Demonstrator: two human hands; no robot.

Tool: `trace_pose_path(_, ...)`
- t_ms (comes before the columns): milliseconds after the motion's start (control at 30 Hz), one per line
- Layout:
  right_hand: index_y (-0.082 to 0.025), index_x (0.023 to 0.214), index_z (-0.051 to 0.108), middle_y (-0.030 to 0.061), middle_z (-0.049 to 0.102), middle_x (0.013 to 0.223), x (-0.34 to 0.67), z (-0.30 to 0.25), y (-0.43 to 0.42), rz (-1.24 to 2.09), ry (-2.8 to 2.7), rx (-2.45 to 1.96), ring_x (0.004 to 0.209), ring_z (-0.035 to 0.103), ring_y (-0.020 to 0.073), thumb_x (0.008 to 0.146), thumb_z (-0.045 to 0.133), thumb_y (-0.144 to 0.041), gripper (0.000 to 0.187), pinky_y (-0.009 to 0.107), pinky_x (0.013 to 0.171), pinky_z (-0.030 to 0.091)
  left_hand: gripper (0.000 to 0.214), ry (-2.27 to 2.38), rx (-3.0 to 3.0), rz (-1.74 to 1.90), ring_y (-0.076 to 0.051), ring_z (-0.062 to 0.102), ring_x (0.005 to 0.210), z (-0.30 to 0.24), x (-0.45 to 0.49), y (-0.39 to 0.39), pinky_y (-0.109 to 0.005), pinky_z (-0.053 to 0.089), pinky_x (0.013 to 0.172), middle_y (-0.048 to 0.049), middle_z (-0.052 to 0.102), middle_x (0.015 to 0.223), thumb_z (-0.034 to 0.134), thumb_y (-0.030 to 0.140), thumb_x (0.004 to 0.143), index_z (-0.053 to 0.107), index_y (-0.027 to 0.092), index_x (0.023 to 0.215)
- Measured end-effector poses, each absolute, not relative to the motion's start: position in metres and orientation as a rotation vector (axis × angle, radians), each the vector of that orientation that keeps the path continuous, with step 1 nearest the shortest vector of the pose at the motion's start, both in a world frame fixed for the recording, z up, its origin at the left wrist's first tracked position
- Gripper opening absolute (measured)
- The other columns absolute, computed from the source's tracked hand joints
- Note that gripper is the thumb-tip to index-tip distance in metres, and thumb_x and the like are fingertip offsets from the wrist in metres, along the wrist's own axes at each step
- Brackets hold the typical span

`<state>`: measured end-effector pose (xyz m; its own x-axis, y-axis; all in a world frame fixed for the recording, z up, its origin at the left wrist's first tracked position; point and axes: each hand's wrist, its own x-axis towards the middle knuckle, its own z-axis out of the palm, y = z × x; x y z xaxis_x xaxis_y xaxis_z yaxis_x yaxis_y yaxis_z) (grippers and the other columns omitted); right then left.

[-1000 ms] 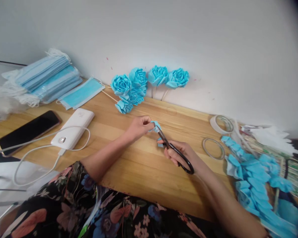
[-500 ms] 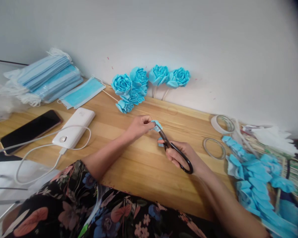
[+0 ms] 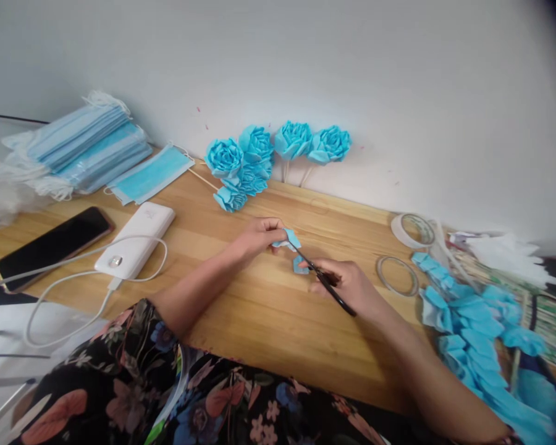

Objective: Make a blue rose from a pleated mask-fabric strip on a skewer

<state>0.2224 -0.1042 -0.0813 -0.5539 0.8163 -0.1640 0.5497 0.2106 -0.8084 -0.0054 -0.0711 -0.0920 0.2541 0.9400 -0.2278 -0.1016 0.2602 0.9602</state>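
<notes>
Between its thumb and fingers my left hand (image 3: pixel 263 236) pinches a small piece of light blue fabric (image 3: pixel 291 237) above the middle of the wooden table. My right hand (image 3: pixel 345 281) is closed around black-handled scissors (image 3: pixel 328 283). Their blades point up and left and reach the edge of the fabric piece; whether they are cutting into it I cannot tell. Another small blue scrap (image 3: pixel 300 266) shows just left of my right fingers, below the blades. Behind my hands, several blue fabric flowers (image 3: pixel 254 167) on thin sticks lean against the wall.
At left are stacked blue face masks (image 3: pixel 90 145), a single mask (image 3: pixel 151 174), a phone (image 3: pixel 55 247) and a white power bank (image 3: pixel 136 241) with its cable. Two tape rolls (image 3: pixel 397 276) lie at right, beside a heap of blue fabric strips (image 3: pixel 479 334) and white scraps (image 3: pixel 505 256).
The scissors have turned in my right hand, so their handles now look edge-on. More of the fabric piece and of the lower scrap shows. My left hand has hardly moved.
</notes>
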Motion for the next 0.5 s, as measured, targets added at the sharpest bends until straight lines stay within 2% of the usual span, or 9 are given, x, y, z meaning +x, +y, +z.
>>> trace_pose_path(133, -0.018, 0.103, 0.073, -0.0013, 0.058, 0.065, 0.226, -0.078, -0.103, 1.040, -2.415, -1.232, 0.053, 0.045, 0.0095, 0.082, 0.067, -0.057, 0.044, 0.021, 0.052, 0.037, 0.028, 1.014, 1.063, 0.899, -0.006, 0.046, 0.048, -0.094, -0.006, -0.070, -0.020, 0.034, 0.050, 0.0030, 0.054, 0.051, 0.069, 0.038, 0.067, 0.054, 0.016, 0.058)
trace_pose_path(200, -0.018, 0.106, 0.071, -0.0012, 0.059, 0.066, 0.227, -0.077, -0.103, 0.941, -2.482, -1.230, 0.054, 0.048, 0.0109, 0.083, 0.068, -0.054, 0.043, 0.022, 0.054, 0.039, 0.031, 0.990, 1.074, 0.894, -0.006, 0.046, 0.049, -0.095, -0.006, -0.070, -0.019, 0.035, 0.051, 0.0029, 0.054, 0.051, 0.071, 0.039, 0.067, 0.053, 0.015, 0.058)
trace_pose_path(300, -0.016, 0.118, 0.065, 0.0051, 0.066, 0.082, 0.225, -0.075, -0.103, 0.724, -2.592, -1.168, 0.070, 0.060, 0.0178, 0.082, 0.071, -0.051, 0.051, 0.029, 0.067, 0.048, 0.032, 0.994, 1.032, 0.897, -0.007, 0.050, 0.052, -0.096, -0.006, -0.069, -0.020, 0.040, 0.054, 0.0020, 0.058, 0.056, 0.074, 0.041, 0.067, 0.055, 0.015, 0.062)
trace_pose_path(400, -0.015, 0.119, 0.063, 0.0127, 0.066, 0.099, 0.220, -0.070, -0.108, 0.511, -2.689, -1.145, 0.089, 0.062, 0.0260, 0.080, 0.074, -0.049, 0.054, 0.040, 0.082, 0.050, 0.034, 1.012, 1.010, 0.887, -0.008, 0.053, 0.055, -0.097, -0.006, -0.069, -0.021, 0.044, 0.056, 0.0013, 0.059, 0.059, 0.076, 0.043, 0.066, 0.057, 0.014, 0.065)
trace_pose_path(500, -0.018, 0.123, 0.063, 0.0119, 0.064, 0.100, 0.222, -0.063, -0.118, 0.430, -2.728, -1.188, 0.091, 0.062, 0.0270, 0.081, 0.073, -0.045, 0.051, 0.040, 0.081, 0.051, 0.036, 1.044, 1.030, 0.925, -0.008, 0.051, 0.053, -0.099, -0.008, -0.067, -0.020, 0.041, 0.053, 0.0030, 0.055, 0.057, 0.076, 0.044, 0.066, 0.055, 0.015, 0.064)
